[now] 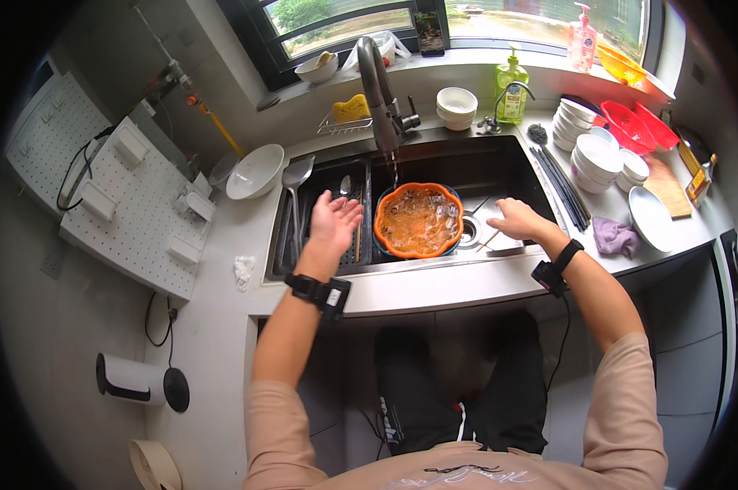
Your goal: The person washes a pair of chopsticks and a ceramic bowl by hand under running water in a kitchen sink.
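My left hand [333,225], palm up with the fingers apart, is above the black draining tray [364,245] in the left part of the sink. A spatula [295,202], a spoon [346,185] and a brown stick lie in that tray. Between my hands stands an orange scalloped basin [378,236] full of rippling water, with a blue rim showing beneath it. A thin stream runs from the grey faucet [375,92] behind the basin. Over the sink's right side, near the drain [469,233], my right hand [519,220] is empty, its fingers loosely bent. Thin sticks lie below it.
Right of the sink are dark chopsticks [562,187], stacked white bowls [594,162], a purple cloth [615,237] and a white dish [649,218]. Behind stand white bowls [456,107] and a green pump bottle [511,92]. A large white bowl [256,171] sits left.
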The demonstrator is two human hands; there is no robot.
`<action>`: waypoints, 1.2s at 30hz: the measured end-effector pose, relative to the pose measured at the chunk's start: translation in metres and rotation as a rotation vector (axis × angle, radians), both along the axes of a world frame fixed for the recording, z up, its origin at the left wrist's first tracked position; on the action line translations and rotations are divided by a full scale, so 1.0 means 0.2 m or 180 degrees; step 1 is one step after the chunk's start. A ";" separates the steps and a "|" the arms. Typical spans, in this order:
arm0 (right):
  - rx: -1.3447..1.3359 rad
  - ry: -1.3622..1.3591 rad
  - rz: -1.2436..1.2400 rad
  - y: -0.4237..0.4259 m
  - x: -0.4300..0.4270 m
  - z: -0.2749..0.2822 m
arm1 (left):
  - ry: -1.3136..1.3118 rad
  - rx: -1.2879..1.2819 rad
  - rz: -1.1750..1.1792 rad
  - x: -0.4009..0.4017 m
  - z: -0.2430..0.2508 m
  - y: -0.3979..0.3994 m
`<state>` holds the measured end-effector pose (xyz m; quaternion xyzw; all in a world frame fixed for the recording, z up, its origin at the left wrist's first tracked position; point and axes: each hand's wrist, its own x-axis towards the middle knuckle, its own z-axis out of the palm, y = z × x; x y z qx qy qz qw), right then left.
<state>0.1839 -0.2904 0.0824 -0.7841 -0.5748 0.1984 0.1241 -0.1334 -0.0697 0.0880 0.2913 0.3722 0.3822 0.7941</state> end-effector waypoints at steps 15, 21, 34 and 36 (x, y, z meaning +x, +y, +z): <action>0.1750 -0.0623 -0.0177 0.85 0.51 0.03 | -0.1492 -0.0960 0.0507 0.66 -0.47 0.08; 0.1272 0.0134 -0.0637 1.16 0.47 -0.08 | -0.1451 -0.1029 0.0355 0.63 -0.47 0.10; 0.1464 0.0030 -0.0336 1.10 0.45 -0.22 | -0.1218 -0.1101 0.0353 0.64 -0.47 0.10; 0.1463 -0.0186 0.0064 0.93 0.41 -0.17 | -0.1203 -0.1084 0.0398 0.63 -0.46 0.10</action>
